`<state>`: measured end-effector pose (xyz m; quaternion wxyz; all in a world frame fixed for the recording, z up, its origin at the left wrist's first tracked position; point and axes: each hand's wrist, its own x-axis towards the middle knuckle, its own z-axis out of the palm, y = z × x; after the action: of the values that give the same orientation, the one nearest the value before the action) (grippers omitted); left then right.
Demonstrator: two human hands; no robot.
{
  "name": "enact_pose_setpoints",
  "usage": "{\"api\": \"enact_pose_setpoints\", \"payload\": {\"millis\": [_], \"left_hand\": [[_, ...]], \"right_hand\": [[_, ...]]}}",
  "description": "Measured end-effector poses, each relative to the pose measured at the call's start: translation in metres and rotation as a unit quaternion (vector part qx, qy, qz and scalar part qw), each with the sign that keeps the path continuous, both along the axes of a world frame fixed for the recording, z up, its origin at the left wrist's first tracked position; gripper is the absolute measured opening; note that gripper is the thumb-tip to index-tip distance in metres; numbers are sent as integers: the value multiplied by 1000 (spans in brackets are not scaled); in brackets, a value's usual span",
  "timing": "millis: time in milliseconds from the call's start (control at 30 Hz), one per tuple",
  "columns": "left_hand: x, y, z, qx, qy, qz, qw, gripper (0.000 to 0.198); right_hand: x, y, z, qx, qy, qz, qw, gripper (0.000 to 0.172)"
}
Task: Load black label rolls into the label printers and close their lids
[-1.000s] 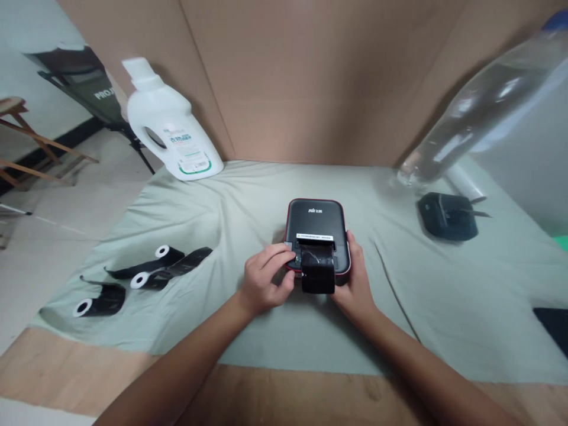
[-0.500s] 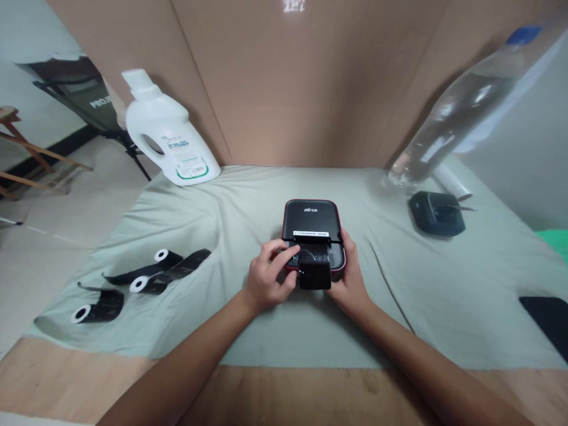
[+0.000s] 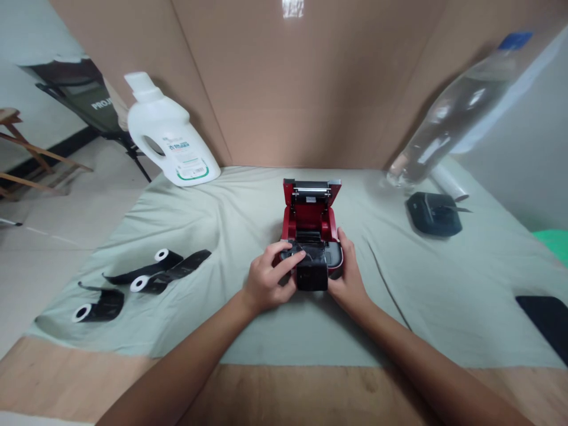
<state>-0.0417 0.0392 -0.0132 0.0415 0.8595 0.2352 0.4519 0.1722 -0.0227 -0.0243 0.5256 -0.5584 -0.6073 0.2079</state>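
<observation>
A small label printer, black outside with a red interior, stands on the cloth in front of me with its lid raised. A roller shows along the lid's edge, and a dark roll lies partly visible in the red bay. From the slot a black strip hangs over the front. My left hand grips the front left corner, its index fingertip resting on the strip and its thumb lower down. Around the right side, my right hand holds the printer's body; some of its fingers are hidden.
Several black rolls with white cores, one a loose roll, lie at left. Behind them stands a white jug. At right are a large clear bottle, a black device and a dark flat object. Cardboard rises behind.
The printer's lid has swung up and back, exposing the red bay. My left index finger has shifted slightly right onto the black strip. My right hand stays at the printer's side.
</observation>
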Motion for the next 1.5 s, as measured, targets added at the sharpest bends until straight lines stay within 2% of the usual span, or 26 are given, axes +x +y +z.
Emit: {"api": "enact_pose_setpoints", "payload": {"millis": [100, 200, 267, 333, 400, 500, 567, 700, 767, 833, 933, 1000, 1033, 1100, 1133, 1200, 1267, 1333, 1400, 1500], "left_hand": [[-4, 5, 14, -1, -33, -18, 999, 47], [-1, 23, 43, -63, -31, 29, 997, 34], [8, 41, 66, -122, 67, 53, 989, 23], [22, 60, 86, -152, 201, 15, 968, 18], [39, 75, 100, -150, 299, -4, 942, 17], [67, 82, 111, -143, 407, 8, 902, 21], [80, 82, 115, -152, 448, -15, 881, 27], [80, 86, 121, -192, 453, -82, 867, 31], [65, 85, 126, -220, 390, -110, 887, 33], [42, 80, 129, -261, 274, -129, 917, 39], [-7, 68, 129, -339, 78, -99, 932, 45], [-49, 65, 124, -372, -19, -34, 928, 52], [-72, 66, 121, -380, -50, 17, 923, 53], [-119, 75, 113, -377, -83, 168, 907, 41], [-143, 81, 109, -363, -80, 254, 893, 31], [-186, 95, 102, -324, -27, 410, 852, 32], [-221, 105, 94, -289, 50, 488, 822, 33], [-243, 109, 84, -300, 138, 509, 795, 30], [-254, 109, 73, -335, 220, 493, 772, 29], [-258, 106, 58, -356, 273, 466, 763, 35]], "right_hand": [[0, 0, 1, 4, -6, 0, 1000, 101], [-1, -1, 5, 4, -14, -1, 1000, 98], [-1, 0, 7, 3, -20, -5, 1000, 97], [-1, 0, 7, 3, -25, -11, 1000, 94], [-1, 1, 6, 2, -27, -13, 1000, 93], [1, 2, 4, 12, -32, -5, 999, 92], [3, 2, 3, 28, -31, 5, 999, 92], [6, 3, 3, 39, -19, 11, 999, 90], [6, 4, 3, 37, -23, 12, 999, 88], [5, 4, 3, 35, -31, 12, 999, 88], [5, 3, 4, 36, -28, 12, 999, 91], [5, 3, 4, 33, -18, 12, 999, 92], [4, 3, 4, 31, -13, 11, 999, 92], [4, 4, 4, 29, -6, 10, 999, 92], [4, 4, 4, 30, -5, 10, 999, 91], [3, 4, 4, 30, -7, 8, 999, 91], [3, 4, 5, 29, -11, 7, 1000, 91], [3, 4, 5, 28, -9, 6, 1000, 91], [3, 4, 5, 24, -4, 3, 1000, 91], [3, 4, 5, 18, -8, 0, 1000, 90]]}}
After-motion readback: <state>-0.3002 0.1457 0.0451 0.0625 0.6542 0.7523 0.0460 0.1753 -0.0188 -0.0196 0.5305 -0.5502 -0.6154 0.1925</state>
